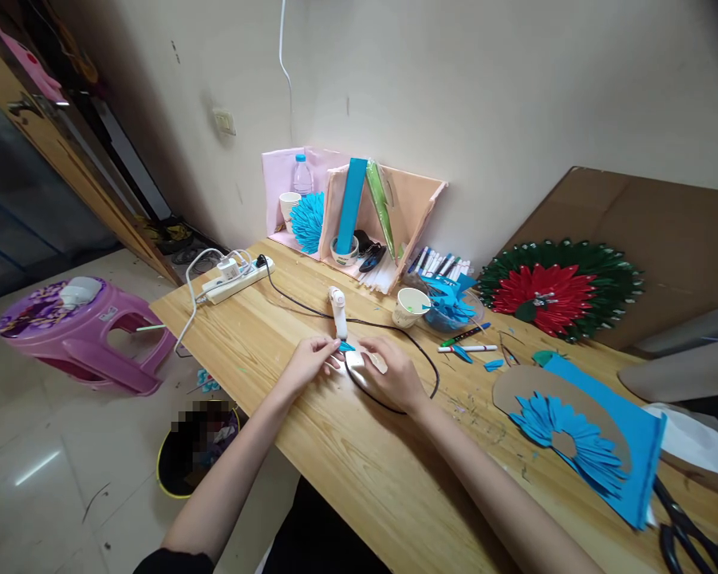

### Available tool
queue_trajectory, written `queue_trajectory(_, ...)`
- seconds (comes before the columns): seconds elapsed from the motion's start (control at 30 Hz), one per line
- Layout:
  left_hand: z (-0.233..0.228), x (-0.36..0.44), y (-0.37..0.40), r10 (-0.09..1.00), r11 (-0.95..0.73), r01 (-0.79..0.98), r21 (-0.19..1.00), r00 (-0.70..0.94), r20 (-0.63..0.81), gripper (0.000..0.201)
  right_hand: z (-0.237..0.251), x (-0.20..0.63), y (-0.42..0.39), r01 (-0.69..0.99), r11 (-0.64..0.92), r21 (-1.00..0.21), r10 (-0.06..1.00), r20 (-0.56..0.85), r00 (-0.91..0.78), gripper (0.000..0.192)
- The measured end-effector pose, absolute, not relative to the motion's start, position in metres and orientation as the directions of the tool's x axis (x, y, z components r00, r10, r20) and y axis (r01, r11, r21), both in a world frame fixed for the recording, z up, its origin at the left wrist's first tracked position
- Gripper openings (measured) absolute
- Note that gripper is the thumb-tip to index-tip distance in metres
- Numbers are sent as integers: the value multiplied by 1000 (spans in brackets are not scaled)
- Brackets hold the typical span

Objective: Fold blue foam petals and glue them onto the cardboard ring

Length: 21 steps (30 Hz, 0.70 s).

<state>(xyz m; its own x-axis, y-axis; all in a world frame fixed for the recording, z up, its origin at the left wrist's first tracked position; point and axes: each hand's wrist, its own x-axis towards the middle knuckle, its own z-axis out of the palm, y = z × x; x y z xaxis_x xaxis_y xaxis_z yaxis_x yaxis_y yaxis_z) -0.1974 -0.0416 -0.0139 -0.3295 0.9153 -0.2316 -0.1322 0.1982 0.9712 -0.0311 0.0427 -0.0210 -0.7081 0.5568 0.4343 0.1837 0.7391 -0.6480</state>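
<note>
My left hand (pixel 309 360) pinches a small blue paper piece (pixel 346 347) at the tip of a white glue gun (pixel 338 312) that stands on the wooden table (pixel 359 470). My right hand (pixel 393 373) rests beside it, fingers on the gun's base and a beige card piece (pixel 376 360). The gun's black cord (pixel 422 355) loops around my right hand. A half-made blue paper-petal flower (pixel 568 438) on brown card lies to the right on a blue sheet (pixel 628 422).
A white power strip (pixel 238 281) lies at the table's left end. A paper cup (pixel 410 306), a bowl of blue petals (pixel 451 307), markers (pixel 467 347), a pink organizer (pixel 364 215) and a red-green paper flower (pixel 554 288) stand behind. Black scissors (pixel 688 534) lie far right. A pink stool (pixel 84 331) and bin (pixel 195 450) stand on the floor.
</note>
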Motion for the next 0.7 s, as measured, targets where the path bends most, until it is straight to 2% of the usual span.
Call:
queue_trajectory(0.1, -16, -211, -44, 854, 172, -2, 985, -497, -150, 38, -30, -52, 52, 298, 569, -767, 747, 329, -578, 28)
queue_trajectory(0.17, -20, -220, -45, 803, 167, 84, 982, -590, -86, 35, -37, -74, 60, 353, 487, -799, 797, 240, -555, 35)
queue_trajectory(0.23, -24, -229, -45, 755, 161, 131, 978, -655, -37, 33, -42, -96, 65, 381, 462, -801, 799, 190, -570, 36)
queue_trajectory(0.4, -38, -241, -43, 669, 158, 126, 979, -743, -13, 30, -39, -126, 69, 406, 472, -783, 796, 180, -578, 20)
queue_trajectory(0.6, -47, -244, -42, 631, 147, 61, 987, -775, -46, 31, -26, -82, 58, 317, 430, -845, 800, 194, -567, 33)
queue_trajectory(0.7, -49, -244, -42, 639, 129, 47, 990, -768, -47, 30, -28, -52, 44, 232, 426, -874, 731, 181, -658, 32)
